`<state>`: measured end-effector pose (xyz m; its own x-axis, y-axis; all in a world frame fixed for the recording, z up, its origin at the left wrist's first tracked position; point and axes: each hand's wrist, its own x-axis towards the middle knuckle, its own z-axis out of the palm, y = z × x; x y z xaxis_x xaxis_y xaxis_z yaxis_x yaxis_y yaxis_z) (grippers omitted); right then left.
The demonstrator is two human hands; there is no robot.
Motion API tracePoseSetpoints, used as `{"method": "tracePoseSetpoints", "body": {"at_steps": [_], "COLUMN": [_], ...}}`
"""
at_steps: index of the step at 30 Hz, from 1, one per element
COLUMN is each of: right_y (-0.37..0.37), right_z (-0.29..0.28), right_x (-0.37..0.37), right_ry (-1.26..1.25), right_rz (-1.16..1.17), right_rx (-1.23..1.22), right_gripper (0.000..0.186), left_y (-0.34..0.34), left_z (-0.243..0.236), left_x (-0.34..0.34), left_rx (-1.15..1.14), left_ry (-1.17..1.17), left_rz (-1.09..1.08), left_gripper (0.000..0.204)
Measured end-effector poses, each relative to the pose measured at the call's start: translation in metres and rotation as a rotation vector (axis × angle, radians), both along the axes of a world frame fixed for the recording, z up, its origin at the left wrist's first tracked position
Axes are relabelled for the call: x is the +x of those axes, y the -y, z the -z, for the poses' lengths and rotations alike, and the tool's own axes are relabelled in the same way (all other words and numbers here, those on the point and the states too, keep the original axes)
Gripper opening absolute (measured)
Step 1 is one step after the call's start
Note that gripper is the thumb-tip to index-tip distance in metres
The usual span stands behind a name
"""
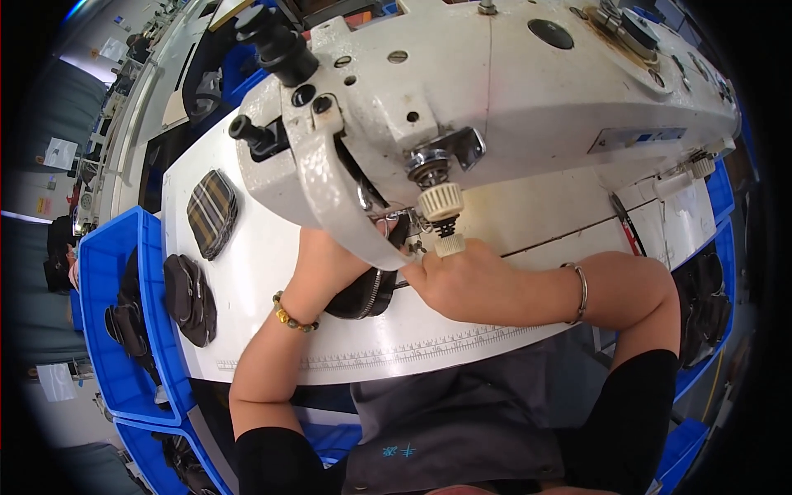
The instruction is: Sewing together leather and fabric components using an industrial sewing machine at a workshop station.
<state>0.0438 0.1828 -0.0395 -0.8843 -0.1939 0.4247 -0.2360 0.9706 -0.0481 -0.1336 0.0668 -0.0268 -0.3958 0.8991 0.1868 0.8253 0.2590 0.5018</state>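
A large white sewing machine (495, 91) fills the upper middle of the view over a white table (264, 256). A black pouch with a zip (363, 295) lies under the machine's head. My left hand (326, 264) reaches under the head and rests on the pouch; its fingers are hidden behind the machine's face plate. On that wrist sits a bead bracelet. My right hand (454, 280) is closed beside the pouch, just below the machine's cream tension knobs (443, 216), and its wrist carries a metal bangle. Whether it pinches the pouch is hidden.
A plaid pouch (211, 212) and a black pouch (190, 299) lie on the table's left part. Blue bins (103, 272) at the left hold more black pouches; another bin (709, 305) with dark pieces stands at the right. A printed ruler runs along the table's front edge.
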Motion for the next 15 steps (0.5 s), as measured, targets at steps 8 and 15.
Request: {"method": "tracePoseSetpoints", "body": {"at_steps": [8,15], "right_y": [-0.007,-0.008], "right_z": [0.001,0.005], "right_x": [-0.009,-0.014], "right_ry": [-0.214,-0.156], "right_rz": [0.087,-0.026], "right_rx": [0.102,0.051], "right_gripper": [0.014,0.012], "left_y": [-0.004,-0.005], "left_z": [-0.013,-0.017], "left_x": [0.011,0.02], "left_rx": [-0.002,-0.014], "left_ry": [-0.046,-0.203], "left_rz": [-0.042,-0.088], "left_gripper": [0.02,0.034]}}
